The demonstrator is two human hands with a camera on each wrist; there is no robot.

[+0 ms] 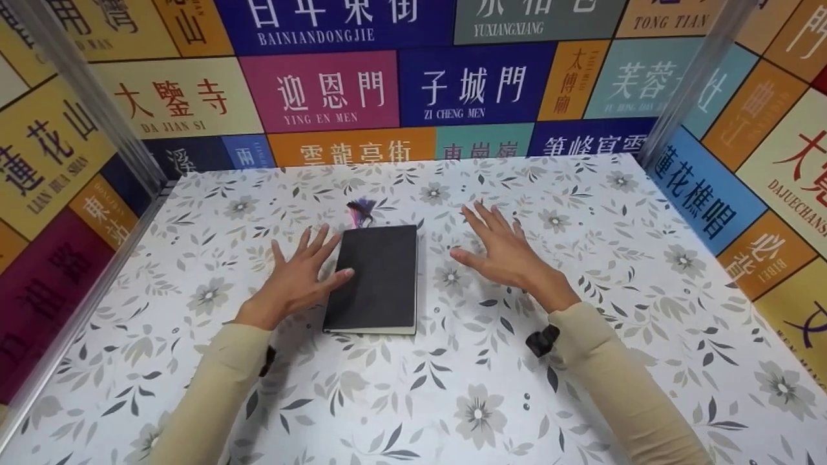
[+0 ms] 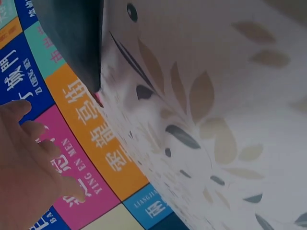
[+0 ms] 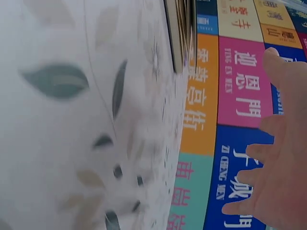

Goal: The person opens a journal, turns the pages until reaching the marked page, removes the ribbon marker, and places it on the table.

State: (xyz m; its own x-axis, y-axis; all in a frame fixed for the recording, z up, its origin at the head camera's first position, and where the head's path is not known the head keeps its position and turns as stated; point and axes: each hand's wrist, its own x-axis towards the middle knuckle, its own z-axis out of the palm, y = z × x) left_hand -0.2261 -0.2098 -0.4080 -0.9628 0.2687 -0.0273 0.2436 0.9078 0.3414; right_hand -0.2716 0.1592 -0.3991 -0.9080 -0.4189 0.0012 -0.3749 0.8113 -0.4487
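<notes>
One black, rectangular, closed notebook [image 1: 381, 278] with pale page edges lies flat on a white tabletop [image 1: 452, 368] patterned with grey and beige flowers and leaves, just off its middle toward ten o'clock. Taking the notebook as the dial's centre, a tassel [image 1: 362, 210] of dark, purple and pink threads sticks out at twelve o'clock, right by the far edge.

At nine o'clock is the person's left hand [image 1: 292, 278], fingers spread, its thumb overlapping the cover in the head view; the left wrist view shows the hand apart from the notebook. Toward three o'clock is the right hand [image 1: 507, 255], also spread, holding nothing and clear of the notebook.

Both forearms, in long beige sleeves [image 1: 620, 371], reach in from five and seven o'clock, a small black device [image 1: 541, 340] showing at the right wrist. Across twelve o'clock, behind the tabletop, stands a wall of multicoloured rectangular panels [image 1: 316, 90] bearing Chinese characters and Latin lettering, with more panels at ten and two o'clock.
</notes>
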